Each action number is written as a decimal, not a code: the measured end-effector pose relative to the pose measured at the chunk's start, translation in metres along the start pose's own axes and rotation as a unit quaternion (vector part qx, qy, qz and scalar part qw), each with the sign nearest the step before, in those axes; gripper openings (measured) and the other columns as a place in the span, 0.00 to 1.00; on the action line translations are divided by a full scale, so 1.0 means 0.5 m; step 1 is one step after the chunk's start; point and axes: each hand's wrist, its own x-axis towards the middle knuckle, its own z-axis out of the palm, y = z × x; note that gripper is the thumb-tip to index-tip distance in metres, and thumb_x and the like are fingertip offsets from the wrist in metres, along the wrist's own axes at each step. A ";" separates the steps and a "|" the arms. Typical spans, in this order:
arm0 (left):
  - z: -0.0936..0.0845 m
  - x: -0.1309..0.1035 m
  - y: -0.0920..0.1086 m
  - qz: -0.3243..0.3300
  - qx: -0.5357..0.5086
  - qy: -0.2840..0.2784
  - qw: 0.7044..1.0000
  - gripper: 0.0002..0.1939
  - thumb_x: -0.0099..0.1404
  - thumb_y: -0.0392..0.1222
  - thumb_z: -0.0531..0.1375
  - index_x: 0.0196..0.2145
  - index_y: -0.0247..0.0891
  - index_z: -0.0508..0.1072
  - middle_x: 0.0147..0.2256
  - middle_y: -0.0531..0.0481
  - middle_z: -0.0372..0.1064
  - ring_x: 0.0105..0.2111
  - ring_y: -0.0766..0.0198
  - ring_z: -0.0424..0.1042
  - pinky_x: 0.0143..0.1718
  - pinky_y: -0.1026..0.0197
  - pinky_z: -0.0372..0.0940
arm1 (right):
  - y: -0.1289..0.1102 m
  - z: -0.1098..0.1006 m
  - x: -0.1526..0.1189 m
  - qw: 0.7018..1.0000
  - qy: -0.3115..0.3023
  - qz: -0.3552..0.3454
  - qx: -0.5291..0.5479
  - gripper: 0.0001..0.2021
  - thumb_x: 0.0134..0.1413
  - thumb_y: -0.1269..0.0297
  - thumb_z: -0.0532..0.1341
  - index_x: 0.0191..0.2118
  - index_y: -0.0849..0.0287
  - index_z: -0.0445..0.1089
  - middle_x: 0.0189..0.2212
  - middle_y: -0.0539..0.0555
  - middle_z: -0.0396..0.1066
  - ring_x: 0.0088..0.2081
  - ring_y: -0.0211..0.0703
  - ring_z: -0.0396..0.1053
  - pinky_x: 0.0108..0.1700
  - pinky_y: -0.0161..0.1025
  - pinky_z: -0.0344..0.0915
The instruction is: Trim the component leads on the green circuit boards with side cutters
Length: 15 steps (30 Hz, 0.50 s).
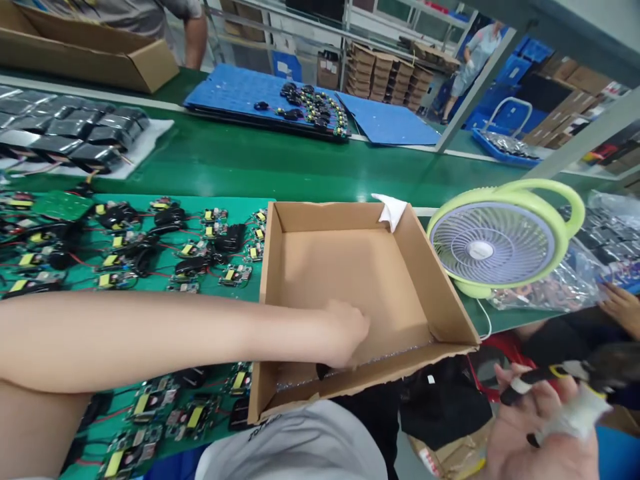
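My left arm reaches across from the left, and my left hand [347, 333] is closed low inside an open cardboard box [420, 273]. Under its fingers a small dark piece [323, 371] shows; what the fingers grip is hidden. Shiny bits [395, 353] line the box's near inner edge. To the right of the box, my right hand [540, 427] is palm up, fingers curled round a pair of pliers [565, 372] with dark handles and yellow parts. White wrapping [575, 413] covers part of a handle, and the tool's far end is blurred.
Circuit boards with black cables [193, 250] spread on a green mat to the left. A green fan [493, 243] stands right of the box. Wrapped black packs [75, 130] lie far left. Blue sheets [240, 93] carry more parts. Another person's hand [623, 310] is at right.
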 end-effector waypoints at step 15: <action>0.020 -0.024 -0.065 -0.068 -0.149 0.107 0.981 0.24 0.51 0.42 0.67 0.46 0.31 0.72 0.45 0.34 0.72 0.37 0.47 0.76 0.30 0.56 0.64 | 0.009 0.045 0.028 0.947 0.186 0.119 0.232 0.22 0.63 0.43 0.61 0.48 0.57 0.75 0.43 0.56 0.69 0.45 0.53 0.69 0.53 0.57 0.66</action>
